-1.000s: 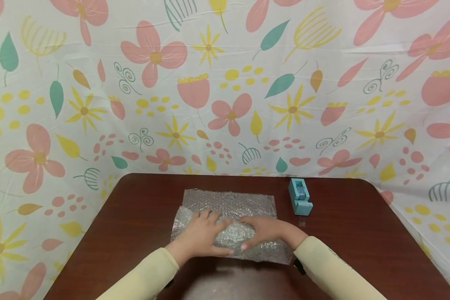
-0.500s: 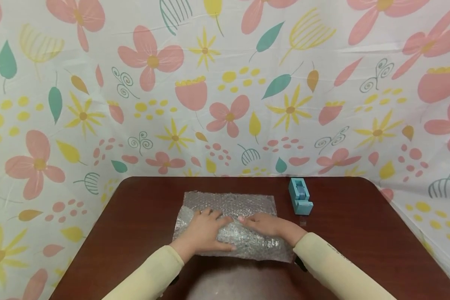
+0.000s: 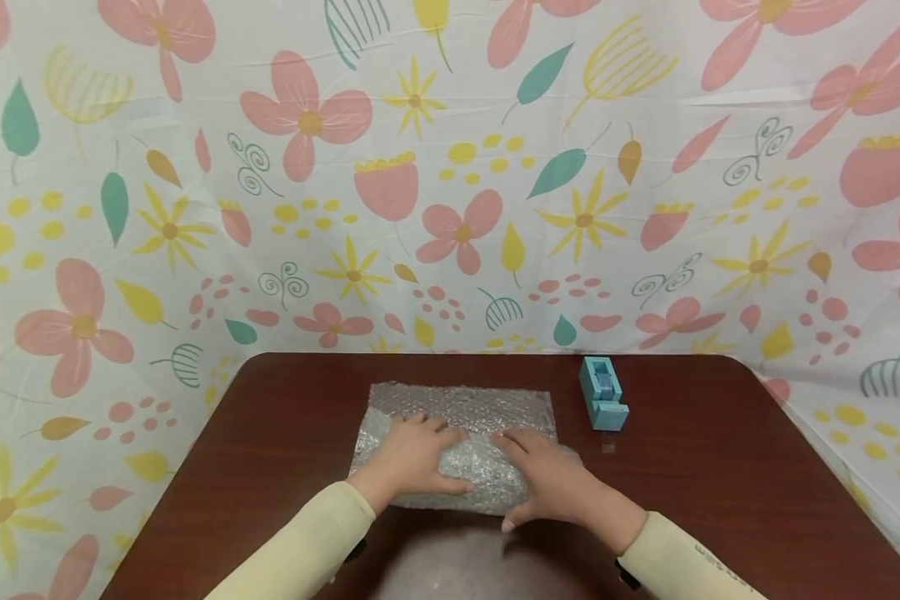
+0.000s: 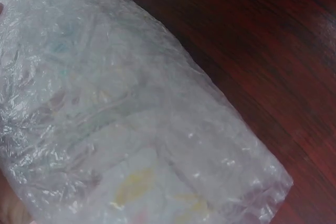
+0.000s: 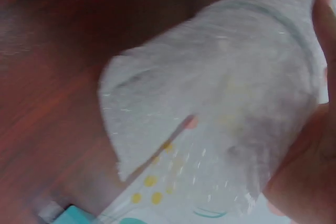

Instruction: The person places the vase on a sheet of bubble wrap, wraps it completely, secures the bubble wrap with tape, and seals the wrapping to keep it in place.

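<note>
A sheet of clear bubble wrap lies on the table, its near part folded over into a puffy bundle and its far part flat. Whether anything is inside cannot be made out. My left hand holds the bundle's left half, fingers over the top and thumb along the near side. At the right end my right hand grips it, fingers over the top and thumb at the near edge. The left wrist view shows the crinkled bubble wrap close up. In the right wrist view the bubble wrap is blurred beside my hand.
A light blue tape dispenser stands to the right of the wrap, a short clear strip of tape hanging at its front. The dark red-brown table ends at the back against a flower-patterned cloth.
My right hand has lifted from the top of the bundle and shifted right and nearer, onto its right end. My left hand stays on the left half with little movement.
</note>
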Action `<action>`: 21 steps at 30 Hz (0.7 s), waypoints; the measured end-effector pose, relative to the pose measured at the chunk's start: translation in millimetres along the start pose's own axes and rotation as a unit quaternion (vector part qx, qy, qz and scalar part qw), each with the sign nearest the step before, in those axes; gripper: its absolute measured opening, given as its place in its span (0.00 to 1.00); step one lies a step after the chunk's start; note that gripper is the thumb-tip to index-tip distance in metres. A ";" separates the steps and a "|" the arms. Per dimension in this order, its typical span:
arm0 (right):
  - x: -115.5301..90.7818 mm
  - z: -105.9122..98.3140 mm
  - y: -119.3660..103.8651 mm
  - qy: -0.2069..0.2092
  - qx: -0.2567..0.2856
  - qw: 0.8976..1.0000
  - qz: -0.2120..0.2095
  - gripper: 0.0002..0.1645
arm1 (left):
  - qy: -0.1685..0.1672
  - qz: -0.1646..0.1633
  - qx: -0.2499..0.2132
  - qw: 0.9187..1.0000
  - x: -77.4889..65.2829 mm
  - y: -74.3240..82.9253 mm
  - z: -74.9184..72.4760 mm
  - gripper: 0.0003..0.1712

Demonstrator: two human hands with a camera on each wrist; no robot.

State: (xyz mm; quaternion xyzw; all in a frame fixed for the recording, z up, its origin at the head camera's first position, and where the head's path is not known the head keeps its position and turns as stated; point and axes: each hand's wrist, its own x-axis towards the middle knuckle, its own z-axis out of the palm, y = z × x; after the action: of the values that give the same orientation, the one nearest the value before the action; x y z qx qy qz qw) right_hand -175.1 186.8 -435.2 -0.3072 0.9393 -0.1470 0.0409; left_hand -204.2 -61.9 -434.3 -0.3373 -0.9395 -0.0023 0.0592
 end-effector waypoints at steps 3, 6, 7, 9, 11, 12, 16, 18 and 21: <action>0.7 2.3 3.6 -0.016 0.017 1.000 0.003 0.69 | -0.008 -0.001 -0.003 1.000 1.5 -1.2 0.7 0.42; 6.9 3.1 6.8 -0.033 0.035 0.999 0.012 0.66 | -0.019 -0.007 -0.009 1.000 3.6 -3.0 0.2 0.41; 9.1 3.2 7.7 -0.033 0.034 0.999 0.011 0.65 | -0.023 -0.009 -0.012 1.000 4.6 -3.5 -0.7 0.40; 12.9 3.5 9.3 -0.031 0.032 0.999 0.005 0.62 | -0.030 -0.014 -0.018 0.999 6.0 -4.4 -2.1 0.39; 15.2 3.8 10.4 -0.031 0.034 0.999 -0.003 0.59 | -0.035 -0.014 -0.020 0.999 6.4 -4.8 -3.6 0.38; 15.6 3.8 10.6 -0.031 0.035 0.999 -0.008 0.58 | -0.036 -0.013 -0.022 0.999 6.3 -4.9 -3.7 0.38; 14.0 4.4 10.5 -0.045 0.063 0.997 -0.008 0.56 | -0.040 -0.001 -0.025 0.999 5.2 -5.1 -4.1 0.36; 11.7 4.8 9.2 -0.056 0.078 0.995 -0.003 0.56 | -0.044 0.006 -0.035 0.998 4.7 -5.9 -3.6 0.35; 6.6 5.3 5.4 -0.081 0.105 0.991 0.006 0.57 | -0.059 0.020 -0.059 0.996 2.5 -7.1 -3.9 0.33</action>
State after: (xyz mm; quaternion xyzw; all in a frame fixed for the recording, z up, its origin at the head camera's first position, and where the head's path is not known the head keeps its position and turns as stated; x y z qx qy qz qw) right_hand -182.6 185.8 -441.8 -0.3065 0.9141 -0.2191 0.1500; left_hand -210.1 -66.0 -429.9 -0.3583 -0.9327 -0.0370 -0.0168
